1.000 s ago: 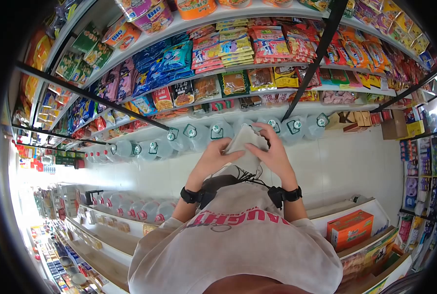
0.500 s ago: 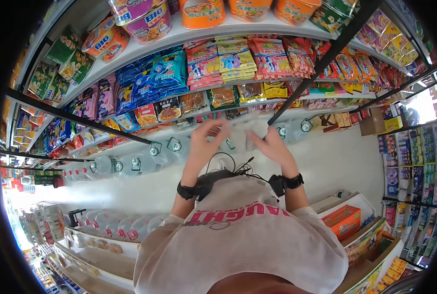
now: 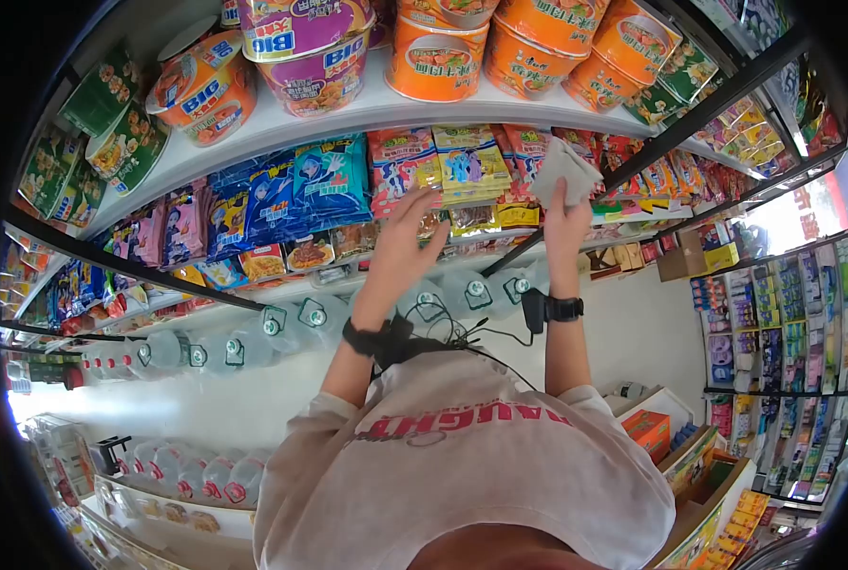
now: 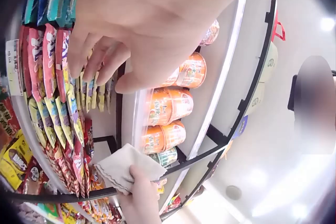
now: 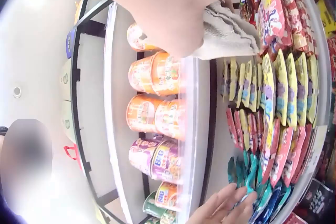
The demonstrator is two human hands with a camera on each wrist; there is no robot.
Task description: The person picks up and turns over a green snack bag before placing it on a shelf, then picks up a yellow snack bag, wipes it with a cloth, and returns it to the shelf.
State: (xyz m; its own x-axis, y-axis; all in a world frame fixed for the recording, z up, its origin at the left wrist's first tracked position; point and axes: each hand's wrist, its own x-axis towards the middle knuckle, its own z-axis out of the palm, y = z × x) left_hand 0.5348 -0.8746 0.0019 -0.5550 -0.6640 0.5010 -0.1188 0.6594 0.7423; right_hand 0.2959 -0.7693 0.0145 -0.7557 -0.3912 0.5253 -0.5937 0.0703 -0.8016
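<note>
My right hand [image 3: 566, 223] holds up a folded, pale grey cloth [image 3: 562, 176], its thumb lying across it, in front of the snack shelf's right part. In the right wrist view the cloth [image 5: 226, 32] hangs close to red and yellow packets, partly hidden by the hand. My left hand [image 3: 405, 252] is held up at the rows of pink packets [image 3: 400, 161] and yellow packets [image 3: 471, 163], fingers spread and slightly bent. Nothing shows in its grasp in the left wrist view, where its fingers [image 4: 107, 58] overlap the standing packets.
Instant noodle tubs [image 3: 433, 57] stand stacked on the shelf above. A black shelf post [image 3: 709, 104] slants past the cloth. Large clear water bottles [image 3: 295, 323] line the floor below the shelves. Behind me are low white shelves with an orange box [image 3: 647, 432].
Both hands, earlier together at the cloth, have moved apart and up to the packet shelf. The left hand has let go of the cloth; the right has carried it up and right.
</note>
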